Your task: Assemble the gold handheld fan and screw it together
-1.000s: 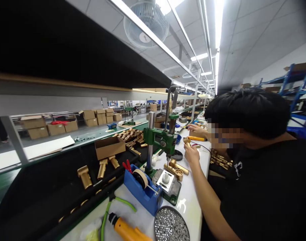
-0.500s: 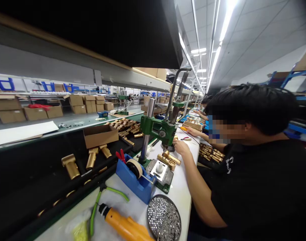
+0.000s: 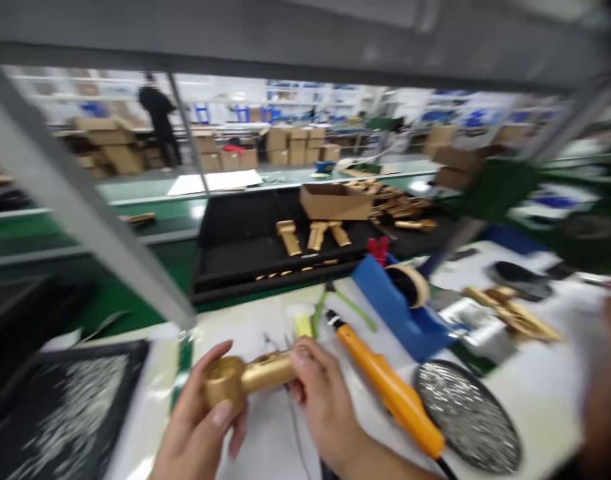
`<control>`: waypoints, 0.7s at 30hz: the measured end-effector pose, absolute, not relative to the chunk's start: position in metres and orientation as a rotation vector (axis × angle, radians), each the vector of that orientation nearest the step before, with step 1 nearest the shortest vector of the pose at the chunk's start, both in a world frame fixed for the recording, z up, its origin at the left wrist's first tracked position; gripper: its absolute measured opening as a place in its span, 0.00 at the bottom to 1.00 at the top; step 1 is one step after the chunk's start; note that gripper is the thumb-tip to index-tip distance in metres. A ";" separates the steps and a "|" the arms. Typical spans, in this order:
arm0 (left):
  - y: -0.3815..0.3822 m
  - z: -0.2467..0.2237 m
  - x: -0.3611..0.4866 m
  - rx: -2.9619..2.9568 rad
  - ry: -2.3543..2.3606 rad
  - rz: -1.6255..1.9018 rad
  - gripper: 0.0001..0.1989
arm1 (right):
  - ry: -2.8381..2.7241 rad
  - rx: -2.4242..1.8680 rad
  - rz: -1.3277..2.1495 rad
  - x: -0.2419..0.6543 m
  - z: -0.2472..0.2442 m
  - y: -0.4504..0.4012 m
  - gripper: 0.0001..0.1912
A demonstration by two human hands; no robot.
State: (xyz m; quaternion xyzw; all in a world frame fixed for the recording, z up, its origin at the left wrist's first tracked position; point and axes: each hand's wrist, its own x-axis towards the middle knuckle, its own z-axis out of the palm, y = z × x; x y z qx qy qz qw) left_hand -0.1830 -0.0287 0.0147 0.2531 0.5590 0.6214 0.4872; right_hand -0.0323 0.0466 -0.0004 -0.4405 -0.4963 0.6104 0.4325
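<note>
A gold-coloured metal fitting (image 3: 265,373), with a round hollow head and a tubular handle, lies across both my hands above the white work surface. Around its round head curl the fingers and thumb of my left hand (image 3: 193,427). My right hand (image 3: 330,407) grips the far end of the handle between thumb and fingers. An orange electric screwdriver (image 3: 385,387) lies just right of my right hand. Behind it are green-handled pliers (image 3: 355,310) and a small yellow packet (image 3: 303,325). Motion blur softens fine detail.
To the right are a blue tape dispenser (image 3: 395,313) and a round dish (image 3: 470,413) of small metal pieces. A black tray (image 3: 140,373) of small pieces sits at left. Gold fittings (image 3: 289,238) lie in a black bin behind. A slanted grey post (image 3: 100,193) stands left.
My view has swung left and down, away from the co-worker on the right. Both my hands and the gold-coloured fitting they hold have come into view.
</note>
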 end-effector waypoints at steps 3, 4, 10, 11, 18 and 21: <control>-0.026 0.019 -0.180 0.520 1.372 1.667 0.37 | -1.482 -1.065 1.749 -0.028 -0.003 0.047 0.24; -0.024 0.019 -0.180 0.507 1.372 1.694 0.35 | -1.546 -1.044 1.853 -0.027 -0.002 0.046 0.23; -0.026 0.014 -0.183 0.754 1.316 1.615 0.25 | -1.198 -0.725 2.484 -0.032 0.006 0.035 0.24; -0.027 0.015 -0.182 0.796 1.301 1.596 0.26 | -1.088 -0.690 2.572 -0.033 0.008 0.035 0.24; -0.027 0.015 -0.181 0.807 1.225 1.590 0.29 | -0.764 -0.460 2.754 -0.034 0.005 0.039 0.18; -0.028 0.012 -0.181 0.839 1.231 1.560 0.24 | -0.780 -0.476 2.718 -0.033 0.001 0.038 0.17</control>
